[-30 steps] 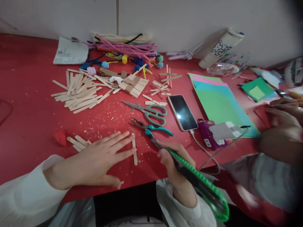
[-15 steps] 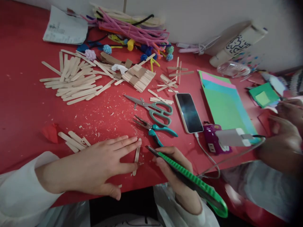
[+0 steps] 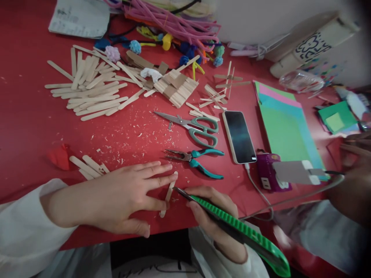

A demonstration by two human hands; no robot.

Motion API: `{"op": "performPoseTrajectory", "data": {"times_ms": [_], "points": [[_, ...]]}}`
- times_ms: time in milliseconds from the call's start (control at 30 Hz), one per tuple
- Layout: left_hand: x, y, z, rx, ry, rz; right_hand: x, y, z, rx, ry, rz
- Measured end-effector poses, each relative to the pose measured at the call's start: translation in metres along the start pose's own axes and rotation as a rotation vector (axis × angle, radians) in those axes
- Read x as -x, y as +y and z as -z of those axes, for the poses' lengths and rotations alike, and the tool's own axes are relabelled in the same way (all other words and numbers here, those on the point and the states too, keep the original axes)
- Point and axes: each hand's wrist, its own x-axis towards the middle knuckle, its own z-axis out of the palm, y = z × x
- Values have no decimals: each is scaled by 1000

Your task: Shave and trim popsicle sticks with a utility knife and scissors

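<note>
My left hand lies flat on the red table with its fingers spread. Its fingertips press on a single popsicle stick near the table's front edge. In my right hand is a green utility knife, the fingers wrapped round its handle. The dark blade points left, its tip at the stick's right edge; whether it touches the wood I cannot tell. Just beyond lie pliers with teal handles and grey-handled scissors. Several popsicle sticks and a red scrap rest behind my left wrist.
A popsicle-stick pile and pipe cleaners fill the back. To the right are a phone, a purple power adapter with cables, coloured paper and another person's hand. Wood shavings litter the table.
The knife tip has come left to the popsicle stick's edge. My left hand still holds the stick down. The view has shifted slightly, and the other person's hands have moved.
</note>
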Motion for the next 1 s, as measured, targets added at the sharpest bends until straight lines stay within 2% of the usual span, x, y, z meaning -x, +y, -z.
{"op": "performPoseTrajectory", "data": {"times_ms": [200,400,633,800,1000], "points": [[1,-2,0,18,43,-15,3,5,0,71,-11,31],[1,-2,0,11,15,-15,1,3,1,1,-50,24],[-1,-3,1,66,44,-17,-2,-3,7,-52,-116,-2],[-2,-3,1,28,32,-24,-9,-3,12,-52,-228,87],[-1,-3,1,7,-4,-15,-24,-1,17,-115,-285,79]]}}
